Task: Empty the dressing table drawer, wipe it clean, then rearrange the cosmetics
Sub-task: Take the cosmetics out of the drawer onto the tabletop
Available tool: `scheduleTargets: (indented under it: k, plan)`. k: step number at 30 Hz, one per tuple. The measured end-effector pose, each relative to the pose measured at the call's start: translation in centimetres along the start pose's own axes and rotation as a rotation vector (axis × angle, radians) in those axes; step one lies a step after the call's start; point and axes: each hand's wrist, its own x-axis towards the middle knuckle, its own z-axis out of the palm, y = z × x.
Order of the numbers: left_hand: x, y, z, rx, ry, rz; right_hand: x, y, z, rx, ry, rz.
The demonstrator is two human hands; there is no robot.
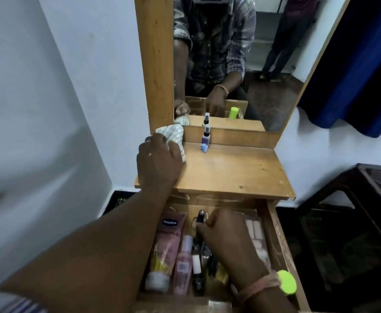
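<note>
Pinching a dark slim tube (201, 216) in the cosmetics-filled open wooden drawer (279, 242), my right hand (226, 231) worked; my left hand (159, 158) gripped a striped pale cloth (173, 134).

My left hand (160, 159) holds a cloth (173, 134) on the table top (234, 170). My right hand (227, 231) pinches a dark tube (201, 216) in the open drawer (277, 240).

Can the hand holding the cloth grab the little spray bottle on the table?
Probably yes. The left hand rests close beside the spray bottle with bare tabletop between, but it grips the cloth.
</note>
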Motion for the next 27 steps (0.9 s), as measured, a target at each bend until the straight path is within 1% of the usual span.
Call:
scheduleTargets:
  k: [2, 4, 7, 9, 11, 13, 15, 17, 18, 20, 23, 27]
  plan:
    - [-0.1, 0.0, 0.1, 0.026, 0.012, 0.004, 0.3, -0.1, 0.2, -0.057, 0.016, 0.024]
    - [-0.1, -0.1, 0.2, 0.073, 0.023, 0.065, 0.8, -0.5, 0.0, -0.033, 0.009, 0.072]
    - [-0.2, 0.0, 0.3, 0.113, 0.012, 0.109, 1.1, -1.0, -0.5, 0.001, -0.063, 0.116]
    - [-0.2, 0.0, 0.1, 0.113, 0.024, 0.126, 0.8, -1.6, -1.2, 0.007, -0.079, 0.137]
    - [-0.1, 0.0, 0.1, 0.111, 0.003, 0.114, 0.1, -1.9, -2.9, -0.015, -0.075, 0.131]
    - [0.1, -0.1, 0.2, 0.110, -0.037, 0.084, -0.6, -2.3, -5.8, -0.036, -0.020, 0.112]
    - [0.3, -0.1, 0.3, 0.105, -0.058, 0.066, -0.6, -3.2, -9.2, 0.010, 0.113, 0.051]
    - [0.3, 0.0, 0.2, 0.094, -0.057, 0.060, 1.0, -4.1, -11.2, 0.112, 0.282, -0.082]
    - [0.3, 0.0, 0.3, 0.087, -0.051, 0.056, 2.4, -4.6, -11.5, 0.133, 0.340, -0.154]
    - [0.3, -0.1, 0.3, 0.074, -0.040, 0.052, 5.5, -5.1, -10.7, 0.072, 0.351, -0.261]
    - [0.4, -0.1, 0.2, 0.054, -0.055, 0.043, 9.1, -5.4, -8.3, -0.070, 0.286, -0.329]
    - [0.4, 0.0, 0.2, 0.045, -0.049, 0.034, 10.8, -6.1, -6.6, -0.023, 0.295, -0.371]
